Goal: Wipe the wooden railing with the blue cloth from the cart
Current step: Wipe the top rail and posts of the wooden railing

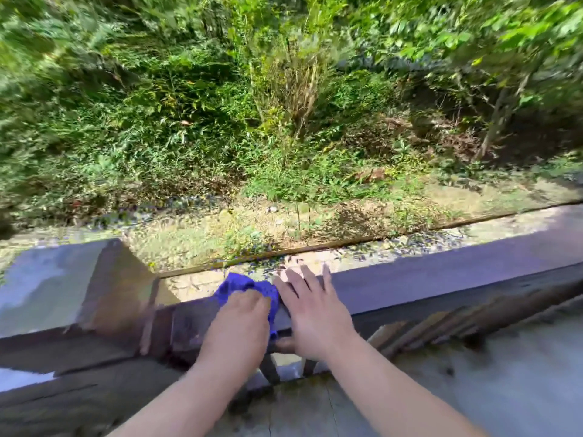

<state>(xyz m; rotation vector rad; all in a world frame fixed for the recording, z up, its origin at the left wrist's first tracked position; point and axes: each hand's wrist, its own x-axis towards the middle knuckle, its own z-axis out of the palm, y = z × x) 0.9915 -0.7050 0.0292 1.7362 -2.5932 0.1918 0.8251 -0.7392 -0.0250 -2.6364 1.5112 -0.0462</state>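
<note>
The person leans over the wooden railing [441,280], both bare forearms reaching fwd from the bottom of the view. The left hand [239,323] sits on top of the rail w/ its fingers curled down into the blue cloth [243,287] and grips it. The cloth is bunched under and ahead of the knuckles, lying across the rail top, w/ one edge hanging down the near face. Just beside it, the right hand [315,313] lies palm-down on the rail w/ fingers straight and spread, tips reaching the far edge, holding nothing; its index finger touches the cloth's right side. To the left stands a wide square post [104,279] joined to the rail. Slanted balusters [441,326] show under the rail at right, blurred. Beyond the rail lie a gravel strip [362,252], then dense green brush [220,121].
</note>
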